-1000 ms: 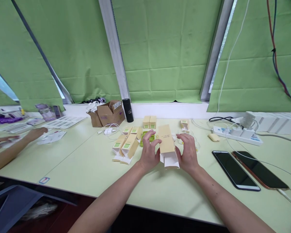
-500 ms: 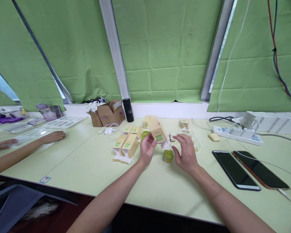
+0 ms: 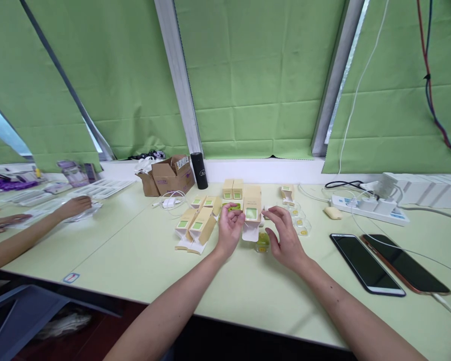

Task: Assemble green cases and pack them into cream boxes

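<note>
A small tan carton point(image 3: 253, 195) with a green window and a white flap folded down is upright between my hands. My left hand point(image 3: 230, 231) is closed on its left edge. My right hand point(image 3: 285, 234) is beside its right edge with thumb and fingers apart; I cannot tell whether a fingertip touches it. Below the carton stands a small clear jar with a green lid point(image 3: 262, 240), partly behind the flap and close to my right thumb. Another green item point(image 3: 234, 206) shows behind my left fingers. Several similar cartons point(image 3: 203, 224) with open white flaps stand to the left.
Two cartons point(image 3: 232, 189) stand at the back, and a single carton point(image 3: 287, 194) is near clear plastic cups point(image 3: 302, 226). Two phones point(image 3: 367, 264) and a power strip point(image 3: 372, 206) lie right. A cardboard box point(image 3: 172, 175) and black bottle point(image 3: 199, 171) stand behind. Another person's hands point(image 3: 75, 206) work far left.
The carton has turned from tilted to upright, its flap now hanging toward me. My right fingers have come close to its right edge. The other person's hand at left has lifted clear film.
</note>
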